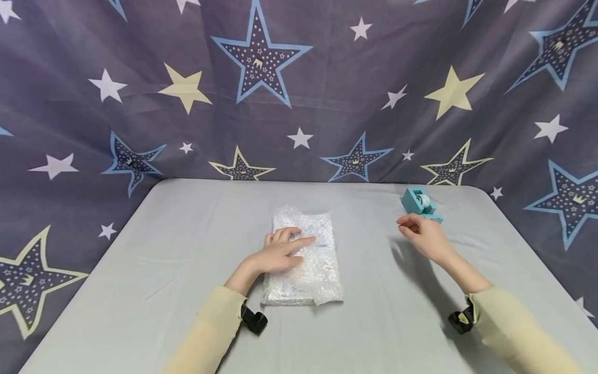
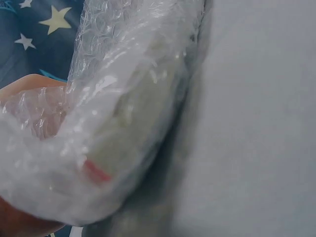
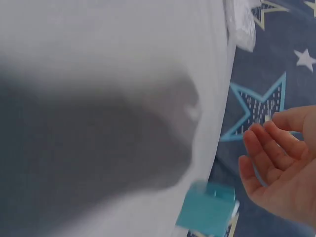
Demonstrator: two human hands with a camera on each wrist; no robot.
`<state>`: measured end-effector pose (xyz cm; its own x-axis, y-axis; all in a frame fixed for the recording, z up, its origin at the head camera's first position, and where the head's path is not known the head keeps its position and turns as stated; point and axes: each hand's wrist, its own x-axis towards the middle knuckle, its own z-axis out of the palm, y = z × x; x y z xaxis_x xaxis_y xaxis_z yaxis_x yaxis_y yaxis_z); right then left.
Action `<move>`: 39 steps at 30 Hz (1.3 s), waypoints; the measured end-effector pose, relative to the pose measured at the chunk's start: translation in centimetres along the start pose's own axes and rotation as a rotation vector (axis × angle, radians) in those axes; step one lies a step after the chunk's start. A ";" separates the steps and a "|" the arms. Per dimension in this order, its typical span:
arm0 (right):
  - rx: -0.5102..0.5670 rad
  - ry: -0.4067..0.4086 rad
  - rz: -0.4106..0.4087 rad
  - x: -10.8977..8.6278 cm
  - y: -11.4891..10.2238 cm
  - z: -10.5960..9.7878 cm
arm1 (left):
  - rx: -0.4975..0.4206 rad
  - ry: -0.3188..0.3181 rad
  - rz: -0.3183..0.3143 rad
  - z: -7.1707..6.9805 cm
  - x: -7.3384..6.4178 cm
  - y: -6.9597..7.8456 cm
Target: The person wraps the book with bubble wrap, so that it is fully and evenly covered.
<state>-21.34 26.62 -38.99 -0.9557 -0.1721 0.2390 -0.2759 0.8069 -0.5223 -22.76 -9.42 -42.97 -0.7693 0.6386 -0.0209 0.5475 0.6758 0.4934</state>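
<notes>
A flat, rectangular package in clear bubble wrap [image 1: 322, 275] lies on the table. My left hand [image 1: 277, 254] rests on its upper left part with the fingers spread. In the left wrist view, the bubble wrap [image 2: 133, 98] bulges along the package's edge and partly covers that hand; a small red mark shows through the plastic. My right hand [image 1: 427, 239] hovers over the table at the right, just in front of a teal tape dispenser [image 1: 418, 202]. Its fingers [image 3: 269, 153] are loosely bent, thumb close to the index fingertip, and no held thing shows between them.
A pale grey cloth covers the table [image 1: 187, 322]. Behind it hangs a dark curtain [image 1: 322, 104] printed with stars, which also runs down both sides. The dispenser, with a white roll of tape [image 1: 423, 200], stands near the table's back right corner.
</notes>
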 end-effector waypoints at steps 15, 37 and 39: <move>-0.054 0.181 0.048 0.3 1.9 -3.7 | 0.036 0.015 0.000 -0.8 0.3 -0.1; -0.056 0.093 0.239 0.1 5.3 -3.1 | 0.024 0.018 0.001 0.1 0.0 -0.2; -0.052 0.067 0.272 0.3 5.5 -3.0 | 0.019 0.016 0.000 0.1 0.0 -0.2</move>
<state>-22.80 32.75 -39.37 -0.9845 0.0911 0.1497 -0.0027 0.8463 -0.5326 -22.86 -9.52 -43.22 -0.7746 0.6324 -0.0067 0.5535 0.6829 0.4767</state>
